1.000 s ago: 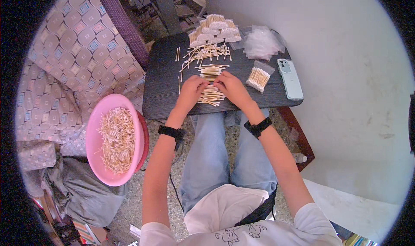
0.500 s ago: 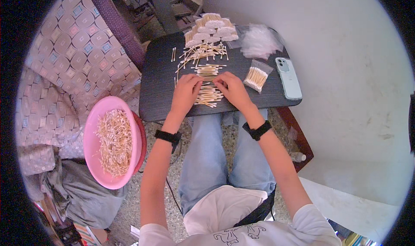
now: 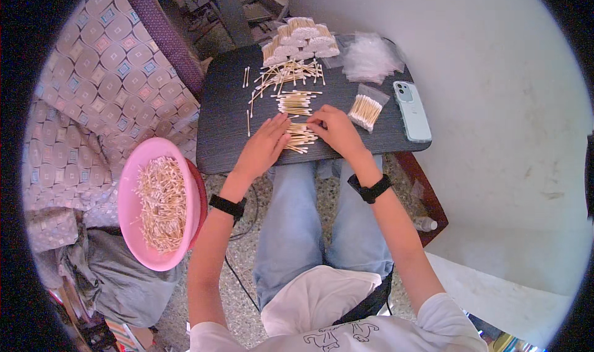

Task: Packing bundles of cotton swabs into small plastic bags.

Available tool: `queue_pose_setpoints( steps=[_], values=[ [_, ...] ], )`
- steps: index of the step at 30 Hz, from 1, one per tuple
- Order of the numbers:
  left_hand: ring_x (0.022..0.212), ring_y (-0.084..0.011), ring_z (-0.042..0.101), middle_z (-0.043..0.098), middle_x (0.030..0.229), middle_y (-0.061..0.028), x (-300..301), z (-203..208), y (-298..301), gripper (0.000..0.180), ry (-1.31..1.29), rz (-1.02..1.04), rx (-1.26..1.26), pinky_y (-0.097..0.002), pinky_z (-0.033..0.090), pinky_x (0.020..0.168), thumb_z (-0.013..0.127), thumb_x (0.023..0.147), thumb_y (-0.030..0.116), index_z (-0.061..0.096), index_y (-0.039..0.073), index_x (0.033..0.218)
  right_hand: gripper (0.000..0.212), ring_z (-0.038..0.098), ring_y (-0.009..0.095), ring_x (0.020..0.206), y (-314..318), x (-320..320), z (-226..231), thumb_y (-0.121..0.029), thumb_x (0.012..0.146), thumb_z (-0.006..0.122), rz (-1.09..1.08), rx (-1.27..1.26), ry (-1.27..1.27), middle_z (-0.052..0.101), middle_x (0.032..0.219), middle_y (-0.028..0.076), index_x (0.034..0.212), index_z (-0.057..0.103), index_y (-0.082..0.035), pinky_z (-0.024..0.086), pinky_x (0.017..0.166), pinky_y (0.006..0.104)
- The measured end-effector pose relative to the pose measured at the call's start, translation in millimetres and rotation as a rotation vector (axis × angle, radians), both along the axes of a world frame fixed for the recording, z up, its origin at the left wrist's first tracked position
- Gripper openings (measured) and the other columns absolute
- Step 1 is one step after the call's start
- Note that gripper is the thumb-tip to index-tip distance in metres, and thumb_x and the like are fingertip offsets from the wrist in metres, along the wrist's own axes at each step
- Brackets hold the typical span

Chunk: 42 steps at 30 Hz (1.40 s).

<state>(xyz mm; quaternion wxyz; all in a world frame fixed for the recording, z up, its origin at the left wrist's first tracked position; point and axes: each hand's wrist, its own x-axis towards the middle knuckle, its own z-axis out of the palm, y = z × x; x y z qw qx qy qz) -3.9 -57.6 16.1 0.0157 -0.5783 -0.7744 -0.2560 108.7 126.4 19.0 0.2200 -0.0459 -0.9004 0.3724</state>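
Observation:
Two neat groups of cotton swabs lie crosswise before me on a dark table (image 3: pixel 223 138). My left hand (image 3: pixel 265 145) rests with its fingers stretched out against the left ends of the nearer group (image 3: pixel 299 139). At the right ends, my right hand (image 3: pixel 338 133) has bent fingers, with thumb and forefinger pinched at a swab's tip. Just beyond both hands is the farther group (image 3: pixel 295 103), untouched. A loose heap of swabs (image 3: pixel 288 74) spreads behind it. Right of my right hand sits a clear bag filled with swabs (image 3: pixel 366 110).
Filled swab bags (image 3: pixel 302 39) are stacked at the table's back, beside clear empty bags (image 3: pixel 371 58). A pale phone (image 3: pixel 413 113) lies at the right edge. A pink basin (image 3: pixel 130 212) of swabs stands lower left. A wall (image 3: pixel 495 117) rises at right, patterned fabric (image 3: pixel 117 55) at left.
My left hand has drawn back toward me and flattened, its fingers now straighter. My right hand stays almost in place. More of the farther swab group shows.

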Motion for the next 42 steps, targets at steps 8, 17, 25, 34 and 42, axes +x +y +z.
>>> queue_pose_setpoints(
  steps=[8, 17, 25, 34, 42],
  values=[
    [0.131, -0.0288, 0.038, 0.044, 0.136, -0.0188, -2, 2, 3, 0.039, -0.117, -0.116, -0.011, -0.0388, 0.027, 0.110, 0.041, 0.097, 0.020, 0.045, 0.001, 0.131, 0.012, 0.057, 0.035, 0.081, 3, -3, -10, -0.012, 0.081, 0.060, -0.003, 0.017, 0.069, 0.055, 0.082, 0.015, 0.082, 0.059, 0.000, 0.046, 0.073, 0.0421],
    [0.130, -0.0324, 0.039, 0.043, 0.137, -0.0193, 1, 0, 1, 0.045, -0.316, 0.048, 0.188, -0.0373, 0.033, 0.105, 0.049, 0.095, 0.025, 0.041, 0.004, 0.134, 0.010, 0.056, 0.030, 0.077, 0, -7, -14, -0.009, 0.085, 0.059, -0.037, 0.000, 0.105, 0.054, 0.084, 0.013, 0.089, 0.057, -0.001, 0.045, 0.067, 0.0372],
    [0.127, -0.0322, 0.042, 0.045, 0.135, -0.0189, 2, -1, 2, 0.044, -0.305, 0.034, 0.154, -0.0374, 0.033, 0.105, 0.047, 0.095, 0.026, 0.041, 0.005, 0.134, 0.010, 0.057, 0.031, 0.084, -8, -12, -11, -0.010, 0.084, 0.058, -0.109, 0.058, 0.063, 0.058, 0.087, 0.013, 0.090, 0.056, -0.002, 0.046, 0.073, 0.0390],
    [0.122, -0.0346, 0.046, 0.049, 0.130, -0.0199, 2, -3, 4, 0.040, -0.225, 0.008, 0.162, -0.0404, 0.036, 0.103, 0.049, 0.094, 0.025, 0.046, 0.003, 0.128, 0.013, 0.058, 0.033, 0.084, -2, -10, -13, -0.014, 0.084, 0.058, -0.105, -0.030, 0.144, 0.061, 0.086, 0.014, 0.091, 0.058, -0.003, 0.047, 0.075, 0.0414],
    [0.122, -0.0325, 0.046, 0.050, 0.129, -0.0174, 4, -2, 6, 0.036, -0.125, 0.017, 0.134, -0.0399, 0.037, 0.103, 0.051, 0.092, 0.022, 0.052, 0.003, 0.123, 0.009, 0.055, 0.023, 0.067, 1, -5, -11, -0.009, 0.081, 0.064, -0.047, 0.010, 0.128, 0.057, 0.077, 0.010, 0.085, 0.062, -0.001, 0.044, 0.062, 0.0330]
  ],
)
